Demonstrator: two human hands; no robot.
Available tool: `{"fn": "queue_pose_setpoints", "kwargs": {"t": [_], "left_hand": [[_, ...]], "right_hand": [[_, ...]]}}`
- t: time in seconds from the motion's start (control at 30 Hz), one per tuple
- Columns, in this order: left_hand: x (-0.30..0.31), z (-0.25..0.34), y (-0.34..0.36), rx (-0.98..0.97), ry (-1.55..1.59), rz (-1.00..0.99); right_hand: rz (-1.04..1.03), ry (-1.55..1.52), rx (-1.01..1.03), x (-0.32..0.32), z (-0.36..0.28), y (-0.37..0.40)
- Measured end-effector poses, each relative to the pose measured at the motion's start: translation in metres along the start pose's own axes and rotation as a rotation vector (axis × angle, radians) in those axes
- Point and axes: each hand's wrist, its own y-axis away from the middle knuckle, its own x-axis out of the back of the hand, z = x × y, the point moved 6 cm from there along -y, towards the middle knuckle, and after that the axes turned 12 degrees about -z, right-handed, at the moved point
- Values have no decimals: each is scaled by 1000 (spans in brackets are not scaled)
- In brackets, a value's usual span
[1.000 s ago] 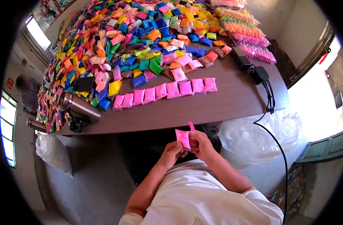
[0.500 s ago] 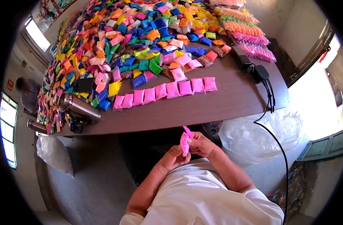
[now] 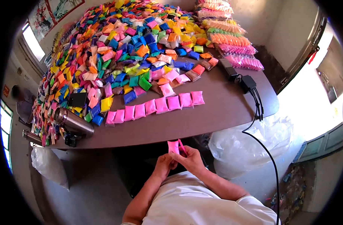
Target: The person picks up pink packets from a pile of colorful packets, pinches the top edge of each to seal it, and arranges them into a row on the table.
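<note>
Pink packet stands upright, long axis vertical, pinched by closed left hand and right hand.

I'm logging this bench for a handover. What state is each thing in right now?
pink packet: held off the table, pinched between both hands.
left hand: closed on the packet.
right hand: closed on the packet.
row of pink packets: lying flat, side by side.
metal flask: lying on its side near the table edge.
heap of coloured packets: piled loose.
</note>
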Motion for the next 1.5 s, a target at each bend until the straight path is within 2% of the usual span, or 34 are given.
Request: {"fn": "queue_pose_setpoints", "kwargs": {"t": [0.1,0.2,0.33,0.4,0.53,0.7,0.83,0.93,1.0,1.1,1.2,1.23,1.4,1.43,1.5], "left_hand": [[-5,3,-1,118,-127,78],[-8,3,-3,108,-218,-24],[0,3,3,114,-250,77],[7,7,3,60,-237,159],[11,12,4,45,-235,211],[26,6,7,40,-237,286],[37,-1,6,52,-215,326],[47,-9,6,54,-171,348],[52,-11,8,43,-166,361],[61,-16,10,49,-168,396],[65,-19,11,68,-158,456],[64,-18,11,69,-157,459],[66,-18,9,93,-161,463],[67,-18,10,93,-161,467],[68,-18,12,107,-162,493]], "right_hand": [[51,101,118,14,11,-9],[280,-188,325,52,-27,-20],[574,234,370,144,-91,-36],[631,464,250,186,-90,-62],[620,600,215,218,-79,-102],[434,695,1,214,-66,-124],[454,789,-10,213,-63,-128],[468,811,73,211,-69,-126],[526,591,166,215,-67,-122],[633,645,219,229,-62,-123],[591,604,246,207,-83,-116],[588,603,245,199,-90,-115],[522,989,144,170,-99,-136],[451,1030,9,171,-91,-144],[416,976,14,172,-84,-145]]}}
